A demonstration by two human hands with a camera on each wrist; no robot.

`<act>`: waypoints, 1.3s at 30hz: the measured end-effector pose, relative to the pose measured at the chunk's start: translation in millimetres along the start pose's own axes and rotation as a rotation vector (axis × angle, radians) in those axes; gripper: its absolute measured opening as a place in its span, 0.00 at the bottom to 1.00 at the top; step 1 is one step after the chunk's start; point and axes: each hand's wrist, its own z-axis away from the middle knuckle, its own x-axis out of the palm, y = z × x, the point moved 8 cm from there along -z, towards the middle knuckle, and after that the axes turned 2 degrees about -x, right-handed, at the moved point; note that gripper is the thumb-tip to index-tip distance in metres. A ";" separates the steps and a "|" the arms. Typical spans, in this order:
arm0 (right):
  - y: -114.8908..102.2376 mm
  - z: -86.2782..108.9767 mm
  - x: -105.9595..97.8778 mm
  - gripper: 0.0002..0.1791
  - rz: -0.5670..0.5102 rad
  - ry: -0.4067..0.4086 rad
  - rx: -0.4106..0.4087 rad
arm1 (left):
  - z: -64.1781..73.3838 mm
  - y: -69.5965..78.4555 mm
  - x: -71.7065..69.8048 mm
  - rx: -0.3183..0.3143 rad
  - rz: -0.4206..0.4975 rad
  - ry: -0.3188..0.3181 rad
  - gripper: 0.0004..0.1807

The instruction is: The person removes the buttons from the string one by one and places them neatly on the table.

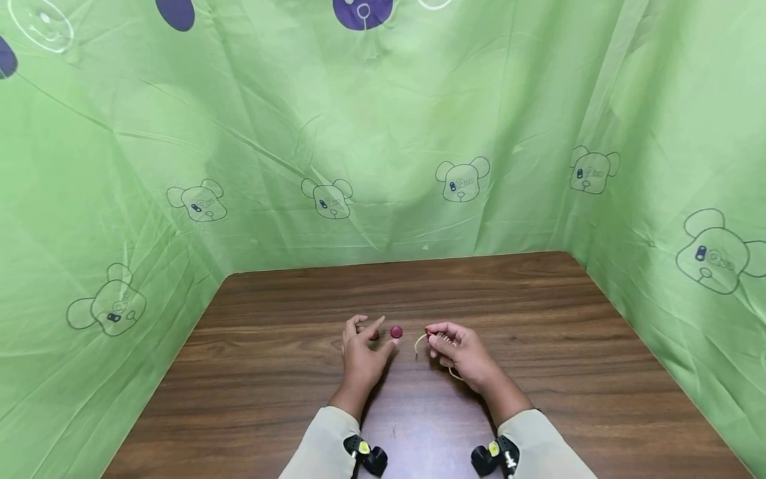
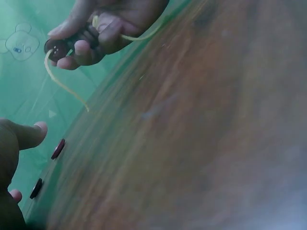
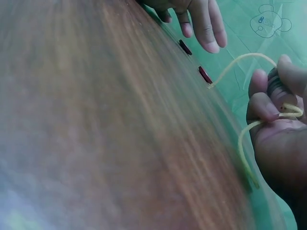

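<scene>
My right hand (image 1: 473, 362) grips a stack of buttons (image 3: 276, 88) threaded on a cream-coloured string (image 2: 64, 86). One end of the string hangs from the front of the stack, and the other trails below the palm. At the stack's front, a dark red button (image 2: 56, 49) faces out with its holes showing. My left hand (image 1: 362, 359) hovers low over the table with thumb and fingers spread apart. Just beyond its thumb lies a red button (image 1: 396, 332). A second red button (image 1: 375, 336) lies under the left fingers, partly hidden in the head view.
Both hands are above a brown wood-grain table (image 1: 269, 399). Green curtains (image 1: 389, 133) with printed bear faces hang behind and along the sides of it. A black wrist camera (image 1: 374, 459) is strapped on each sleeve.
</scene>
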 end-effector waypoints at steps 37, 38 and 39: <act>3.6 10.1 5.7 0.23 -0.034 0.032 -0.015 | 36.6 38.5 19.3 0.094 0.342 -0.256 0.21; 3.6 10.3 6.7 0.22 -0.038 0.025 -0.020 | 36.9 38.5 19.4 0.097 0.338 -0.260 0.20; 3.8 10.6 8.0 0.22 -0.044 0.016 -0.023 | 37.2 38.5 19.4 0.100 0.335 -0.264 0.20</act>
